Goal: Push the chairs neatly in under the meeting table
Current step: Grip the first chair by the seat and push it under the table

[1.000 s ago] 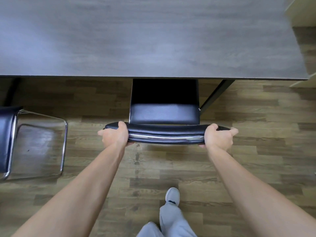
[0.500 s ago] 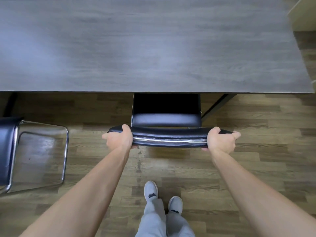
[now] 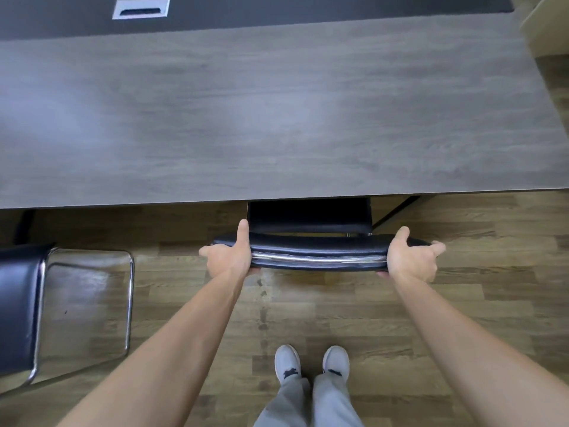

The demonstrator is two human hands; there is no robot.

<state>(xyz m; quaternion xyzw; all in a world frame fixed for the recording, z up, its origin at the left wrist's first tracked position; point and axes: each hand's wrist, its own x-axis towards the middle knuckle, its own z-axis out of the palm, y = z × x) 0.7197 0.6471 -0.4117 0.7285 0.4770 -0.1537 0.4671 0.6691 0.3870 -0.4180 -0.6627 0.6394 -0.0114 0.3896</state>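
Most of the chair [image 3: 311, 241] is out of sight here: its seat runs under the table [image 3: 277, 118] edge at 12 o'clock, with just a dark strip showing between the tabletop and the backrest, and the legs are hidden altogether. A table leg [image 3: 397, 209] peeks out at 1 o'clock, mostly covered by the top. Over at 9 o'clock a second chair [image 3: 18, 309] is cut off by the frame edge; only part of its black seat and the chrome frame loop on the floor [image 3: 462, 272] can be seen, standing clear of the table. Up at 11 o'clock, on the dark band along the table's far side, sits a silver cable slot [image 3: 141, 8]. A pale piece of furniture at 1 o'clock is clipped by the corner, too little to tell what it is. At 6 o'clock, two white shoes [image 3: 311, 362] side by side, grey trousers above them.

Now the hands, both on the backrest's top. Left hand [image 3: 229, 257] wraps the left end, thumb stretched forward over the top toward the seat, fingers curled underneath out of view. Right hand [image 3: 411, 258] sits on the right end, looser: thumb up over the top, index finger pointing out past the end, palm against the back edge. Whether those under-fingers are gripping tight, can't tell
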